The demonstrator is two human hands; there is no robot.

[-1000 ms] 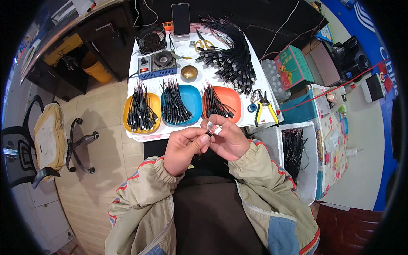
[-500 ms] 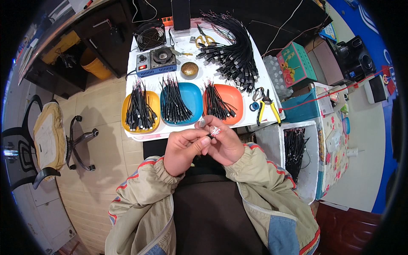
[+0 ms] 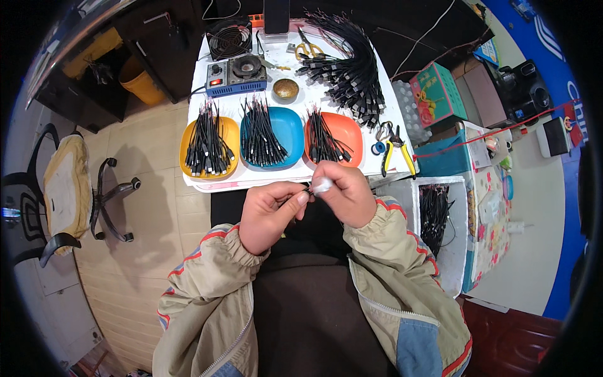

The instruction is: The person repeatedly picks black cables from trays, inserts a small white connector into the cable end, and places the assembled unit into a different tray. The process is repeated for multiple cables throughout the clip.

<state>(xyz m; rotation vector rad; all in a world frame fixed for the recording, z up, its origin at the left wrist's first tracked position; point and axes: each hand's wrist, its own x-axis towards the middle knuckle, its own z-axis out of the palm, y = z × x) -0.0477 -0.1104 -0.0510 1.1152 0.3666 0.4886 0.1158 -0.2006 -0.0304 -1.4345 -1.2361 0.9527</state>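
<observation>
Just in front of the table's near edge, both hands are raised close together. My left hand (image 3: 264, 217) is closed in a pinch on a thin black cable (image 3: 306, 189), of which only a short end shows. Beside it, my right hand (image 3: 349, 196) pinches at the cable's thin wires; a white covering or scrap (image 3: 321, 185) shows at its fingertips, too blurred to tell. Beyond the hands, a yellow tray (image 3: 233, 130), a blue tray (image 3: 290, 131) and an orange tray (image 3: 353, 133) stand in a row, each holding short black cables with bared reddish wire ends.
A blue solder pot unit (image 3: 237, 87), a fan (image 3: 230, 40) and a small round bowl (image 3: 286, 90) stand behind the trays. A large cable bundle (image 3: 352, 78) lies far right, near yellow-handled wire strippers (image 3: 397, 152). A white foam box (image 3: 456, 242) with cables sits right.
My right hand has shifted slightly right and turned, its fingers closing over the wire ends that showed fanned out before. The left hand keeps its pinch. The view has moved slightly.
</observation>
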